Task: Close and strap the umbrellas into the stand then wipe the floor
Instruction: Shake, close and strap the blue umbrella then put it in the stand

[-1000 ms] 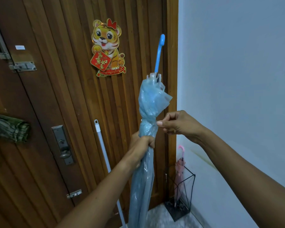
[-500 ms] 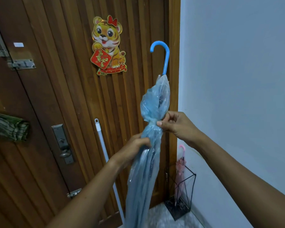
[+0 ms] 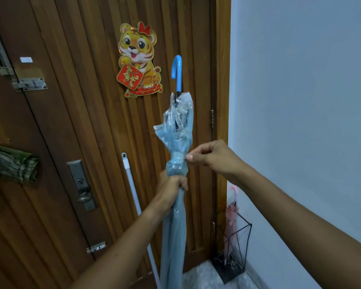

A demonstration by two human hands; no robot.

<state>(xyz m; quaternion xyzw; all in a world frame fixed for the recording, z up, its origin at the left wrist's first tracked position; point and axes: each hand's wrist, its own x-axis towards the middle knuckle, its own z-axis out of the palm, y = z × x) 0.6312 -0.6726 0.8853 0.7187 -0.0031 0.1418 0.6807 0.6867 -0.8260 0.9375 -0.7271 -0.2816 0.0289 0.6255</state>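
A folded light-blue see-through umbrella stands upright in front of me, its blue hook handle at the top. My left hand grips the bunched canopy around its middle. Just above it, my right hand pinches the strap at the canopy's narrow waist. In the corner at the lower right stands a black wire umbrella stand with a closed pink umbrella in it.
A wooden door with a tiger decoration, bolts and a lever lock fills the left. A white mop pole leans on it. A green striped cloth hangs at the left edge. White wall on the right, pale floor below.
The umbrella has been turned about its shaft, so the hook handle points a different way. My left hand has closed tighter round the canopy. My right hand stays pinching at the waist.
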